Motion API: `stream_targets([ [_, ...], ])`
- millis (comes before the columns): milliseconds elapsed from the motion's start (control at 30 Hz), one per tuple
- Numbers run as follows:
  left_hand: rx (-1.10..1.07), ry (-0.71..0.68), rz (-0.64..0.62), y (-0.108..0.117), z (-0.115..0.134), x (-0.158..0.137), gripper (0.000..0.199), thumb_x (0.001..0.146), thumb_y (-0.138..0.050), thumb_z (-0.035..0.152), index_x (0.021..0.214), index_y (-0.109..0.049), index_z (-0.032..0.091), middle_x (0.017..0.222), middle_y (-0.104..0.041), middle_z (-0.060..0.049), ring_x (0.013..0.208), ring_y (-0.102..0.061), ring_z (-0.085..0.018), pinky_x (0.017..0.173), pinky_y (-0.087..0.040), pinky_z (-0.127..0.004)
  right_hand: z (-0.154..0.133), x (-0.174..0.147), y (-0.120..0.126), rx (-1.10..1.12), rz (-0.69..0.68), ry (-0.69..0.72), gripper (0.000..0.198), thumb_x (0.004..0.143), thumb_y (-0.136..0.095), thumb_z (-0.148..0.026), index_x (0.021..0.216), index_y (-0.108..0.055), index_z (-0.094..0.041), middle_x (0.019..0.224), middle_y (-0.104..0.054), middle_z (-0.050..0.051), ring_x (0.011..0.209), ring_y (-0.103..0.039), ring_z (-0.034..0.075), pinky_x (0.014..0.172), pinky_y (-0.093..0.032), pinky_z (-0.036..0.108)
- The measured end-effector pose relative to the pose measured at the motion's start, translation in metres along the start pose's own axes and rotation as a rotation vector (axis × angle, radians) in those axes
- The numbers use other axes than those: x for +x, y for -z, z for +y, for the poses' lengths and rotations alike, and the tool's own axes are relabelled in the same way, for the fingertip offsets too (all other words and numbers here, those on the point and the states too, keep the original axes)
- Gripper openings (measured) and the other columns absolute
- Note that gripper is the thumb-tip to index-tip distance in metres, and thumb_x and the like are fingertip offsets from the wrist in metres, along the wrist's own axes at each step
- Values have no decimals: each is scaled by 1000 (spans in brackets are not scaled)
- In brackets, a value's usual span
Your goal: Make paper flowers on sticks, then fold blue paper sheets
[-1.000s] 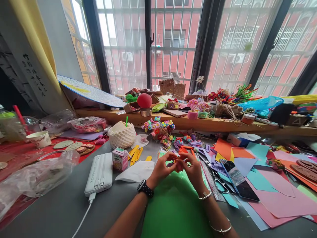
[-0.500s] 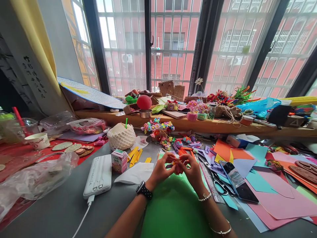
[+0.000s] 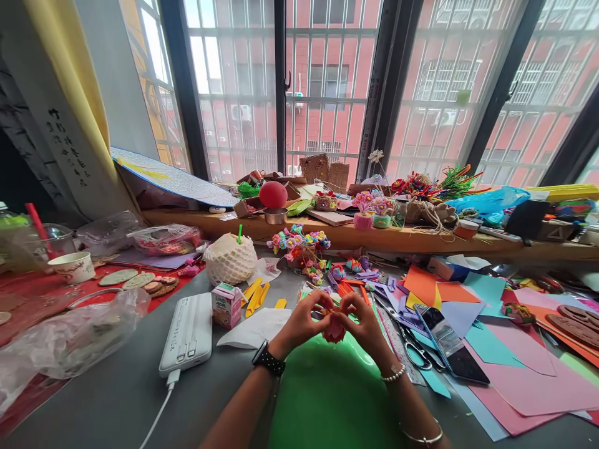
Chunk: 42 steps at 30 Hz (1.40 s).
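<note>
Between my fingertips is a small pinkish-red folded paper flower (image 3: pixel 333 330), its pointed petals facing down and toward me. My left hand (image 3: pixel 305 321), with a dark watch at the wrist, pinches its left side. From the right, my right hand (image 3: pixel 362 321) pinches it too, thumb and forefinger closed. The fingers cover the flower's upper part. Beneath both hands lies a shiny green sheet (image 3: pixel 337 393). Orange paper strips (image 3: pixel 353 287) lie just beyond my fingers.
Scissors (image 3: pixel 416 352), a phone (image 3: pixel 452 343) and coloured paper (image 3: pixel 538 380) lie to the right. On the left are a white power bank (image 3: pixel 187 333) with a cable, a small pink carton (image 3: pixel 227 305), a netted coconut (image 3: pixel 230 259) and yellow strips (image 3: pixel 257 298). A cluttered windowsill (image 3: pixel 210 221) runs behind.
The paper flower has tilted and sits slightly lower, so more of its petals show below my fingers. Both hands have shifted slightly apart at the wrists and still pinch it.
</note>
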<state>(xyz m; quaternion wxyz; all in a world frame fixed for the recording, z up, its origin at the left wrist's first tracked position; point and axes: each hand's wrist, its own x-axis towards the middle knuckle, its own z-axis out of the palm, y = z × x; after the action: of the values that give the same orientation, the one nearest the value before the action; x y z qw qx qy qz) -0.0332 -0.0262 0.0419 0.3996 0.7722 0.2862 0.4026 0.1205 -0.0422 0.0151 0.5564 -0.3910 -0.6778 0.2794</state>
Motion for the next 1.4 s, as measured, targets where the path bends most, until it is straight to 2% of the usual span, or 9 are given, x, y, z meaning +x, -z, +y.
stream_targets([
  [167,-203,128,-153,11,-2,0,22,68,-61,31,77,-51,14,77,-51,0,72,-50,-11,64,-41,-22,-9,-1,0,174,-124,-157,25,70,-59,-39,69,-45,-19,66,-46,-3,60,-49,11,55,-42,22],
  [300,-332,254,-215,13,-12,1,29,64,-65,34,77,-51,14,73,-52,1,66,-49,-10,59,-37,-21,-9,0,0,214,-173,-247,29,66,-62,-42,69,-47,-18,67,-49,-3,60,-50,11,54,-42,23],
  [600,-335,337,-188,11,-25,4,31,60,-67,34,76,-49,13,71,-49,3,63,-46,-8,56,-36,-20,1,2,-2,231,-182,-277,28,66,-62,-41,68,-49,-17,62,-49,-3,56,-47,10,51,-38,22],
  [767,-302,390,-169,10,-24,4,31,57,-67,33,74,-49,14,68,-48,4,60,-44,-8,53,-33,-19,2,1,2,306,-260,-331,25,67,-62,-40,71,-53,-17,65,-54,-3,58,-50,11,56,-40,23],
  [1133,-264,348,-198,14,-21,3,34,58,-67,39,75,-52,13,70,-52,2,64,-48,-9,57,-35,-20,-3,1,5,247,-255,-302,25,66,-62,-42,70,-54,-19,65,-55,-1,60,-51,13,55,-42,24],
  [1400,-115,257,-149,11,-26,4,31,61,-64,40,71,-50,14,68,-50,3,64,-45,-10,59,-35,-21,11,2,1,189,-244,-281,27,67,-61,-43,73,-52,-18,67,-54,-2,61,-51,12,55,-43,24],
])
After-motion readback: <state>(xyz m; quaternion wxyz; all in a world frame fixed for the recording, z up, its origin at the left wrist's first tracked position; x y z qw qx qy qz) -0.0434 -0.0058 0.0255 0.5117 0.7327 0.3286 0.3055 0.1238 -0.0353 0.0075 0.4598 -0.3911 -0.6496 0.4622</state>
